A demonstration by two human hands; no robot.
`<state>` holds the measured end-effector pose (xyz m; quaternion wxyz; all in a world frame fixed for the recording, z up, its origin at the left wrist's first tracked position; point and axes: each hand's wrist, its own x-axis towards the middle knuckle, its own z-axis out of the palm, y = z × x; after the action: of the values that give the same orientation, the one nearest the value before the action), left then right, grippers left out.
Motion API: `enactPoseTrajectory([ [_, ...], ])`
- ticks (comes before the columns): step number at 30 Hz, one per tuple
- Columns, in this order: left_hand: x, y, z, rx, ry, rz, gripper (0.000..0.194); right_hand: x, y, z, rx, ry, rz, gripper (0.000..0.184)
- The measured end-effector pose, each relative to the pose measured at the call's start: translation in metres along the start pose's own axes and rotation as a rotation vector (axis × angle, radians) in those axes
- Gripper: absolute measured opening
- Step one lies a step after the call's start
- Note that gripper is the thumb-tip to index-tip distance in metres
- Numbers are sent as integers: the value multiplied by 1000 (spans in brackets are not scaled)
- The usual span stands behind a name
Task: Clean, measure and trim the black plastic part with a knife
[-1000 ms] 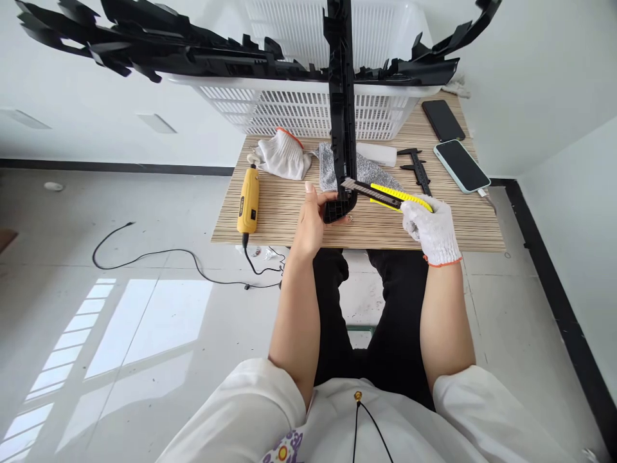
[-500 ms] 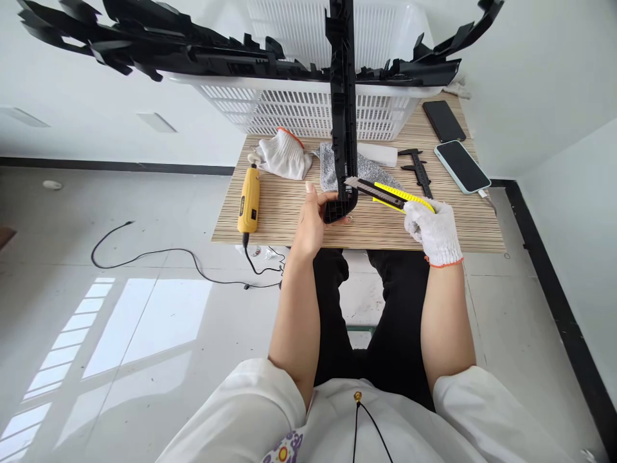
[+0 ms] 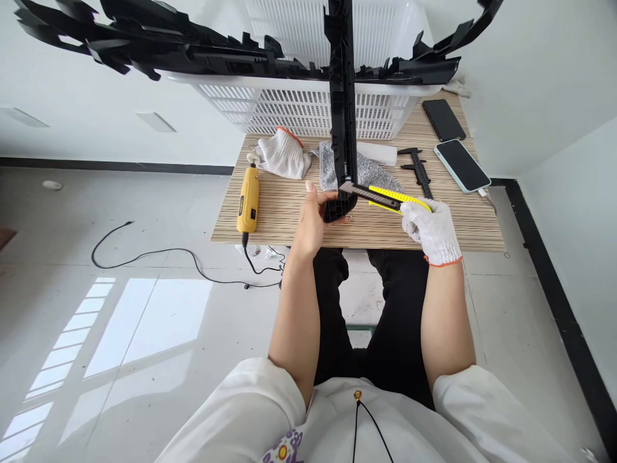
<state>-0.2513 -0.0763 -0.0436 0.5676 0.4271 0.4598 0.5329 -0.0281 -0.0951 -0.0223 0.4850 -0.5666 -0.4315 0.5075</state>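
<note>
A long black plastic trim piece [image 3: 343,103] runs from the top of the view down to my left hand [image 3: 311,218]. The bare fingers of that hand are wrapped round its curved lower end, partly hidden behind it. My right hand [image 3: 431,230], in a white knit glove with an orange cuff, is closed on a yellow and black utility knife [image 3: 385,198]. The knife's blade is extended and points left, its tip over the trim piece just above the lower end. Whether the blade touches the plastic, I cannot tell.
Behind stands a white plastic basket [image 3: 289,106] with more black trim parts [image 3: 216,61] across its rim. On the wooden table [image 3: 284,225] lie a yellow corded rotary tool [image 3: 249,199], a white glove [image 3: 284,154], a grey cloth [image 3: 328,168], calipers [image 3: 418,170] and two phones [image 3: 461,166] [image 3: 444,120].
The utility knife has shifted slightly left and down along the trim piece, with my right hand moving a little left. My left hand keeps its hold in the same place.
</note>
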Motion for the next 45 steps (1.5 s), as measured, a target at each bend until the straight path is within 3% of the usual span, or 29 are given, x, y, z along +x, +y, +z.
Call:
enactPoseTrajectory([
  [4,-1,2,1,26,23,-10,81,0,0,0,-26,-84,27,28],
  [8,-2,2,2,25,17,-15,80,1,1,-1,1,-8,6,29],
  [12,-1,0,1,4,29,-6,79,0,1,0,-16,-88,24,29],
  [16,-1,0,2,6,25,-2,78,0,0,1,0,-19,6,31],
  [19,-1,1,3,29,36,-11,81,0,0,1,-26,-82,29,29],
  [23,-1,1,3,25,37,-16,80,0,0,2,-6,-20,8,29],
  [27,-1,1,2,29,34,-8,82,0,-1,2,-36,-106,37,26],
  [31,-1,1,2,0,22,7,79,0,-1,1,-27,-36,19,29],
  [35,-1,-1,1,4,24,1,75,-1,-2,1,-61,-119,41,24],
  [39,-1,-1,1,-11,37,8,76,-1,-1,2,-34,-54,7,26],
  [42,-1,0,2,17,29,-5,78,-1,-1,2,-43,-105,25,26],
  [45,-2,1,2,16,26,-4,77,-1,-1,3,-30,-43,16,27],
])
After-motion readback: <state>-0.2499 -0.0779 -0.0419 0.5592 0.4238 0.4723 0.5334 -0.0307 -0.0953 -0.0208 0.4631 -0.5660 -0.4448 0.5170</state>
